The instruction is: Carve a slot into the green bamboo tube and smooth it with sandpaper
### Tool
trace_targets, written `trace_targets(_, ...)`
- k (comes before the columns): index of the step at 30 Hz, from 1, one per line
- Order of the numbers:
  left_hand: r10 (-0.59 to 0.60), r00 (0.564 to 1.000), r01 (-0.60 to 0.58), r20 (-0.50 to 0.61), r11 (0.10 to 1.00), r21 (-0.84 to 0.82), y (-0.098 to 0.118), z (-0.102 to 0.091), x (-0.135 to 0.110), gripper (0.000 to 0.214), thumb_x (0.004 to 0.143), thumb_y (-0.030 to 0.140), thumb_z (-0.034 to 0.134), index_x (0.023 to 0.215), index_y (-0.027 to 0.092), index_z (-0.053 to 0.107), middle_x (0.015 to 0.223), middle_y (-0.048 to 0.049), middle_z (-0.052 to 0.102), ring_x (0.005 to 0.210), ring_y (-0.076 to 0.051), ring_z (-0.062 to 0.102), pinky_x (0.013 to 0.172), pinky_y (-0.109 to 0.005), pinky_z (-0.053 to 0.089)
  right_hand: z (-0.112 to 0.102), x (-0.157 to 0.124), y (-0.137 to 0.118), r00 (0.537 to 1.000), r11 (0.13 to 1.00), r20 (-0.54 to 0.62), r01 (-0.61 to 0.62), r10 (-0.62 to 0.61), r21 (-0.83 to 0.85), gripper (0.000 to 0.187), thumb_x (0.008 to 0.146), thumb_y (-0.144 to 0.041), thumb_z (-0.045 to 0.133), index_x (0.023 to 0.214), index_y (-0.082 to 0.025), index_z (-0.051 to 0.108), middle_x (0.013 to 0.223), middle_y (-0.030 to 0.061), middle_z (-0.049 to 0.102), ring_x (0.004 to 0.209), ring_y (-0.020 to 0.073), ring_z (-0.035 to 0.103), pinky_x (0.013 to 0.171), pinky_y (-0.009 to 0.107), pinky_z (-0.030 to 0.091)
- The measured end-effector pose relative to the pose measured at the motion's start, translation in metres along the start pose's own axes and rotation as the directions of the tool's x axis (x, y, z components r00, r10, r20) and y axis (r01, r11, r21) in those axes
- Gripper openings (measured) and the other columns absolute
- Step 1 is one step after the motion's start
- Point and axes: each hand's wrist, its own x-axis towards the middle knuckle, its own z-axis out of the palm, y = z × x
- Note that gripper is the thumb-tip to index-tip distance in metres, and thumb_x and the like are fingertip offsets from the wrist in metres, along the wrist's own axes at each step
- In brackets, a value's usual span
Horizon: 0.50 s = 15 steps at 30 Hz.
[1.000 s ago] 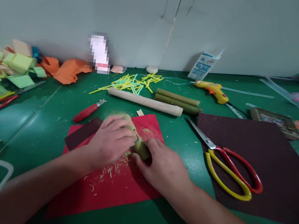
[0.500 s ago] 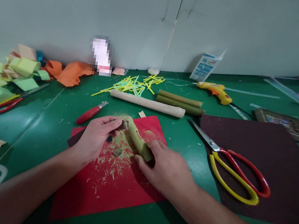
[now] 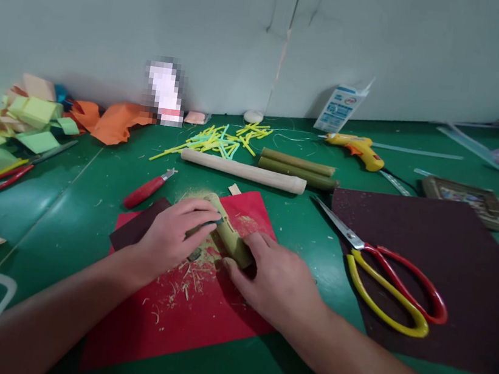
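My right hand (image 3: 277,273) is wrapped round the near end of a short bamboo tube (image 3: 233,243), which lies slanted over a red sheet (image 3: 222,321). A narrow slot is cut in the tube's upper side. My left hand (image 3: 182,230) pinches a small dark piece of sandpaper (image 3: 215,222), mostly hidden by the fingers, against the tube beside the slot. Below that hand, a small grey scrap (image 3: 195,255) rests among pale shavings and dust. A larger dark brown sheet of sandpaper (image 3: 138,224) sticks out behind my left wrist.
A red-handled knife (image 3: 144,192) lies left. Beyond are a pale stick (image 3: 242,171), bamboo pieces (image 3: 297,172), cut straws (image 3: 219,140) and a yellow glue gun (image 3: 358,151). Large scissors (image 3: 384,284) lie on a dark sheet (image 3: 461,288) at right. Paper pieces (image 3: 13,131) crowd the left.
My left hand has moved from the tube's far end toward me and right, bringing its fingertips to the slot. My right hand keeps its grip on the tube. The view has shifted slightly.
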Motion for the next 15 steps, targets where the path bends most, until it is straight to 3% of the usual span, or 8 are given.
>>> trace_targets(8,0.132,0.983,-0.144,0.130,0.986,0.085,0.004,0.005,0.003,0.022,0.092,0.018,0.045,0.108,0.018,0.060,0.105,-0.0074,0.063,0.097,-0.017,0.059,0.086,-0.032,0.049,0.000,-0.001,0.000,1.000,1.000,-0.008,0.006,-0.006,-0.003,0.025,0.082,-0.045,0.051,0.082,-0.020,0.051,0.074,0.0021,0.060,0.063,0.0177,0.057,0.048,0.028,0.020)
trace_targets(13,0.270,0.935,-0.304,0.230,0.944,0.128,0.011,0.006,0.001,0.024,0.095,0.021,0.039,0.099,0.015,0.062,0.097,-0.0075,0.065,0.089,-0.017,0.060,0.079,-0.030,0.050,0.003,-0.003,0.001,1.000,1.000,-0.008,0.018,-0.018,0.018,0.023,0.083,-0.043,0.050,0.086,-0.020,0.050,0.080,0.0023,0.062,0.064,0.0177,0.058,0.049,0.028,0.021)
trace_targets(15,0.253,0.946,-0.290,0.202,0.940,0.180,0.005,0.005,0.002,0.024,0.095,0.021,0.039,0.098,0.015,0.062,0.097,-0.0074,0.064,0.088,-0.017,0.059,0.078,-0.030,0.050,0.002,-0.003,0.001,1.000,1.000,-0.005,0.017,-0.017,0.017,0.023,0.082,-0.044,0.051,0.084,-0.020,0.050,0.079,0.0021,0.062,0.064,0.0181,0.058,0.050,0.028,0.022)
